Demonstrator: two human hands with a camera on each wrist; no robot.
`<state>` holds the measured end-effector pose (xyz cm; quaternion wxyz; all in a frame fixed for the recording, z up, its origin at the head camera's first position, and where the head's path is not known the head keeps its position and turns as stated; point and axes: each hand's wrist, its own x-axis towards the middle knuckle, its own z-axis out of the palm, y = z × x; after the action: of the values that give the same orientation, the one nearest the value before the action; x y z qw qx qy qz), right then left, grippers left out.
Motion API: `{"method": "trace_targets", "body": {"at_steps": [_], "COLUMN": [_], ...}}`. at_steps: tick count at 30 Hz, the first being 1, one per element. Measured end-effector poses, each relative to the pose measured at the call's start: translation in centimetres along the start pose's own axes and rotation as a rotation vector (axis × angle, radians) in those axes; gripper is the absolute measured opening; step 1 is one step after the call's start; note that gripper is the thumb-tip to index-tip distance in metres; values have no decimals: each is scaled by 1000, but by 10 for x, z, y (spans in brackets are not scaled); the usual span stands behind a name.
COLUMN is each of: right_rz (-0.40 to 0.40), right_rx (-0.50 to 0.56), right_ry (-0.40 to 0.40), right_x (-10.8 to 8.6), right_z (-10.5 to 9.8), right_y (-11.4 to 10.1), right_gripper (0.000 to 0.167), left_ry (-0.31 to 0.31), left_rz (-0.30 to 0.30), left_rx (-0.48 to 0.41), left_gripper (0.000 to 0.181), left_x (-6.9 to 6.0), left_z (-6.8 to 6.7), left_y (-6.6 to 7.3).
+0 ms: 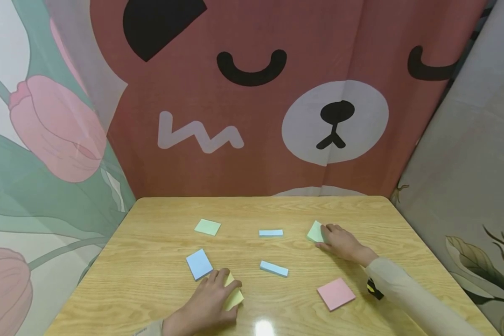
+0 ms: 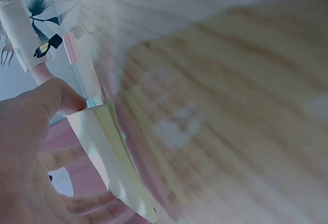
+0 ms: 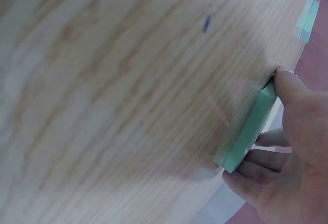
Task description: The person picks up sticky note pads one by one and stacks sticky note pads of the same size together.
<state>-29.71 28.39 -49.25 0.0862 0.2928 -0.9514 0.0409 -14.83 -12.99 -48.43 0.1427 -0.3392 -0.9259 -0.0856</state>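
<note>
My left hand (image 1: 206,301) holds a yellow sticky note pad (image 1: 234,299) near the table's front. In the left wrist view, thumb and fingertips grip opposite edges of that yellow pad (image 2: 100,149). Farther back on the right, my right hand (image 1: 342,242) grips a light green sticky note pad (image 1: 314,232), partly covered by the fingers. The right wrist view shows this green pad (image 3: 248,131) at the wood surface, between thumb and fingertips. Just beyond the left hand lies a blue square sticky note pad (image 1: 199,264).
Another green pad (image 1: 207,227) lies at the back left of the wooden table (image 1: 151,280). Two narrow blue pads (image 1: 270,233) lie mid-table, one behind the other. A pink pad (image 1: 336,294) lies at front right, near the right sleeve (image 1: 411,289). A bear-patterned curtain (image 1: 252,177) hangs behind.
</note>
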Motion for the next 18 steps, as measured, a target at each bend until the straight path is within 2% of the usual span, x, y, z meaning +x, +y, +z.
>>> {"method": "trace_targets", "body": {"at_steps": [6,13,18], "right_rz": [-1,4,5], "right_rx": [6,5,1], "right_ry": [8,5,7], "right_x": [-1,-1,0], "right_z": [0,1,0], "right_y": [-1,-1,0], "right_gripper": [62,62,62], "left_ry": [-9,-69,-33], "left_rz": [12,-6,18], "left_rx": [-15,-22,-11], "left_gripper": [47,53,57], "left_x": [1,4,6], "left_z": [1,-1,0], "left_y": [1,0,-1]}}
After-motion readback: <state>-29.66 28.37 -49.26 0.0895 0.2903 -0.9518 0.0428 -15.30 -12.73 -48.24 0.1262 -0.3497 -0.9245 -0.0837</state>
